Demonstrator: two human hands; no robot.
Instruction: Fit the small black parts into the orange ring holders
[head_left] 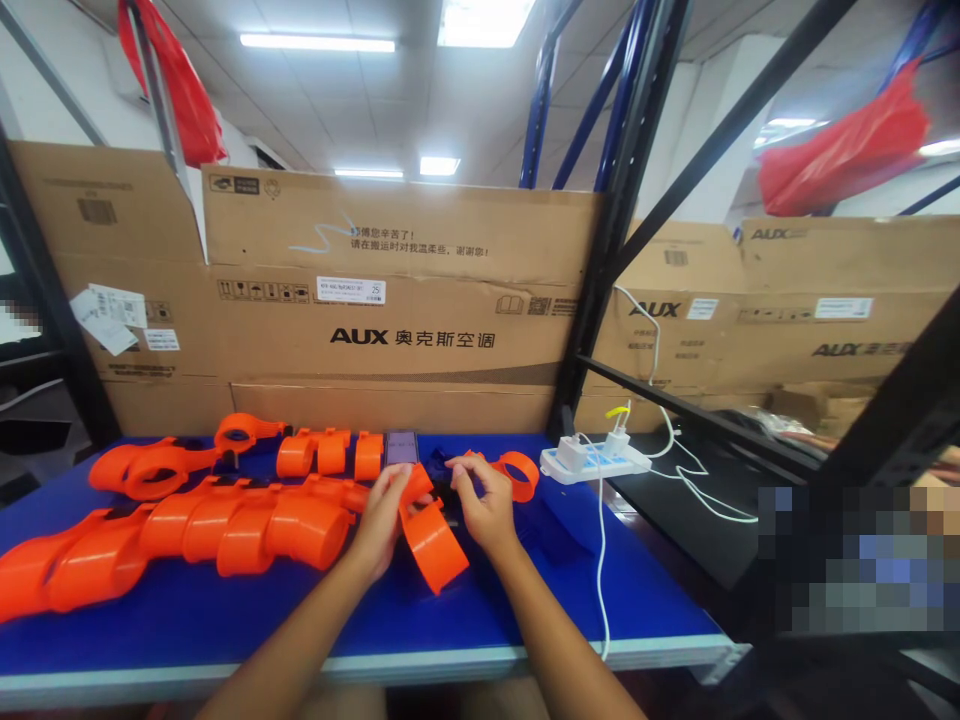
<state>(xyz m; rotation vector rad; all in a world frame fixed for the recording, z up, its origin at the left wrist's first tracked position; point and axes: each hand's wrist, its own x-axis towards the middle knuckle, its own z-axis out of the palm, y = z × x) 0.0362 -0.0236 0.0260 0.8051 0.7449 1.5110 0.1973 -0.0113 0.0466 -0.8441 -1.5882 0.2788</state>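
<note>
My left hand [382,520] grips an orange plastic ring piece [436,545], which hangs tilted above the blue table with its wide band toward me. To the right of that piece, my right hand [486,505] is closed with its fingers curled and thumb near the index finger. Whatever it pinches, if anything, is too small or hidden to make out. Behind the right hand lies another orange ring [519,476], beside dark blue material [555,530]. A phone-like device [401,448] with a lit screen stands behind my left hand.
Rows of similar orange ring pieces [247,525] cover the left side of the blue table [420,630]. A white power strip [592,457] with plugs and cables sits at the right edge. Cardboard panels [405,300] close off the back, and a black rack post [622,180] rises right.
</note>
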